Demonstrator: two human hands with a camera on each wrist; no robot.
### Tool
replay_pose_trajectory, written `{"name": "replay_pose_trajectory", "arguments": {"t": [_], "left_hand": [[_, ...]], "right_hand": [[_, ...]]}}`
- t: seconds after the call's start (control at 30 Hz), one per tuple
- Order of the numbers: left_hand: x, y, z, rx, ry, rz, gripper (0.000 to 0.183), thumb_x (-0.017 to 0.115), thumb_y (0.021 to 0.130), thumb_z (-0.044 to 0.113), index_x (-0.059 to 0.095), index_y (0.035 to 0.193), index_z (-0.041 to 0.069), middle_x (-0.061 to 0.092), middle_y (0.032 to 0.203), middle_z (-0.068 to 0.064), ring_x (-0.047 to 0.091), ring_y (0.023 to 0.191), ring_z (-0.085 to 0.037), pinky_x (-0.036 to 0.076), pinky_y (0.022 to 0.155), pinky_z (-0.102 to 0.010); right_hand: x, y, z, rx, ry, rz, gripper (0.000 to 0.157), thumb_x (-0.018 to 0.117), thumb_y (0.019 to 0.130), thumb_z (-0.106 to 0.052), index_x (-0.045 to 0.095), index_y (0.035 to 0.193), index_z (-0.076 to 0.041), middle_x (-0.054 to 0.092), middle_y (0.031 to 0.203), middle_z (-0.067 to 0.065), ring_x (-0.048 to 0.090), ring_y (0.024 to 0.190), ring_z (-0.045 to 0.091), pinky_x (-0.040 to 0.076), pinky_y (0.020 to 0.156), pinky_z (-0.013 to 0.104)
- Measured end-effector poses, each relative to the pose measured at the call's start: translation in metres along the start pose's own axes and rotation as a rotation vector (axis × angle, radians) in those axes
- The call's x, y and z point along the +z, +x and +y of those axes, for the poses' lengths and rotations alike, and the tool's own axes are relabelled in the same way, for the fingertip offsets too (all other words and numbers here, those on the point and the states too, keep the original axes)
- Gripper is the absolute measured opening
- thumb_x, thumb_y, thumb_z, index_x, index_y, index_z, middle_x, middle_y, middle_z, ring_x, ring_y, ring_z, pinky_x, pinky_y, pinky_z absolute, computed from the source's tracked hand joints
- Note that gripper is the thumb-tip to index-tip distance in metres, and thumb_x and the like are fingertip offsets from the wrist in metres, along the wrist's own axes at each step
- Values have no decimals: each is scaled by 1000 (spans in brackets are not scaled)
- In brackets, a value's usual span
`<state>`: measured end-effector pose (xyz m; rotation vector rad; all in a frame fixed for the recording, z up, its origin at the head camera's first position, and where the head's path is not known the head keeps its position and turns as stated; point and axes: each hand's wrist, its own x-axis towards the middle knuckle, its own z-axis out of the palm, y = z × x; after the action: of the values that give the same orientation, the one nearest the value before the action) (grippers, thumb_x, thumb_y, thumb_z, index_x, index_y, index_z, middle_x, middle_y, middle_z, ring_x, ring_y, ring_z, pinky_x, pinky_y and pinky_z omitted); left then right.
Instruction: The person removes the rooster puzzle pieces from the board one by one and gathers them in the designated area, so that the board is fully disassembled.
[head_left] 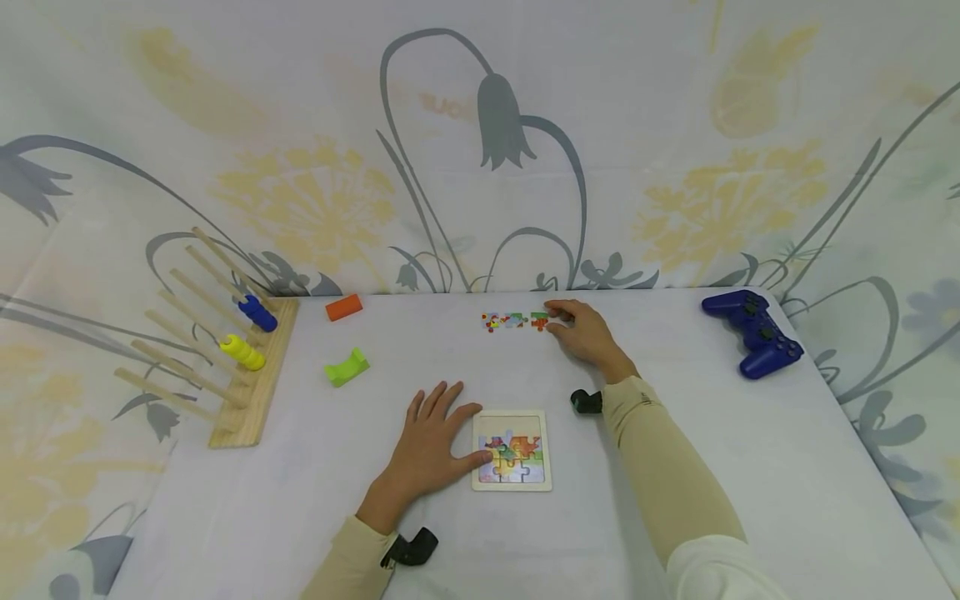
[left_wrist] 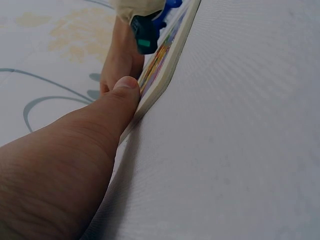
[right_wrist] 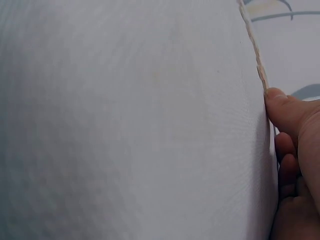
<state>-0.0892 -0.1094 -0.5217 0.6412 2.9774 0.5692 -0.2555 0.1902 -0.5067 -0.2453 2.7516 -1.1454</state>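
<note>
- Near the far edge of the surface, my right grip is at the right end of a row of loose puzzle pieces; its thumb touches the row's end, but whether I pinch the last piece I cannot tell.
- The other two pieces lie farther left, beyond my fingertips.
- Closer to me, my left grip is spread and clasps nothing, its thumb across the left rim of the puzzle tray.
- Inside the tray, interlocked pieces fill the nearer part; the far strip is bare.
- I judge the step in hand to be lining up or taking up the loose pieces.
- The next move, I think, calls for a light fingertip hold on a thin edge, with the tray braced.
</note>
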Motion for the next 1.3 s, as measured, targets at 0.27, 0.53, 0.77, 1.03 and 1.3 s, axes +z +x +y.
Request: {"name": "replay_pose_trajectory", "arguments": {"t": [0.27,0.53,0.77,1.03,1.3], "left_hand": [[-1,-2,4,10,-15,5,72,68,85,68,57,143,26,36,164,-9,25,156,-35,16,126,-60],[1,-3,5,24,-18,21,72,68,85,68,57,143,26,37,164,-9,26,155,-36,18,126,-61],[2,-4,3,36,-3,35,73,68,85,67,56,143,25,37,164,-10,27,154,-37,19,125,-62],[-5,-6,1,73,18,23,75,67,86,66,52,149,26,35,164,-14,25,154,-40,18,123,-66],[-7,-4,0,57,15,-97,88,63,82,76,45,155,30,22,170,-12,14,159,-37,8,126,-65]], "right_hand": [[-2,-4,1,14,-2,-9,45,65,101,-19,58,144,-12,65,134,12,55,127,33,42,111,51],[-1,-16,0,37,35,12,47,66,100,-23,56,145,-13,63,134,11,54,127,32,41,112,51],[10,-35,-6,46,71,31,45,66,100,-26,59,142,-11,65,129,11,55,124,31,42,111,50],[28,-63,-23,0,36,12,43,68,99,-27,64,137,-9,67,129,12,58,126,33,44,111,52],[42,-105,-52,-83,-96,-2,42,71,97,-26,67,132,-5,68,128,14,62,119,33,51,104,49]]}}
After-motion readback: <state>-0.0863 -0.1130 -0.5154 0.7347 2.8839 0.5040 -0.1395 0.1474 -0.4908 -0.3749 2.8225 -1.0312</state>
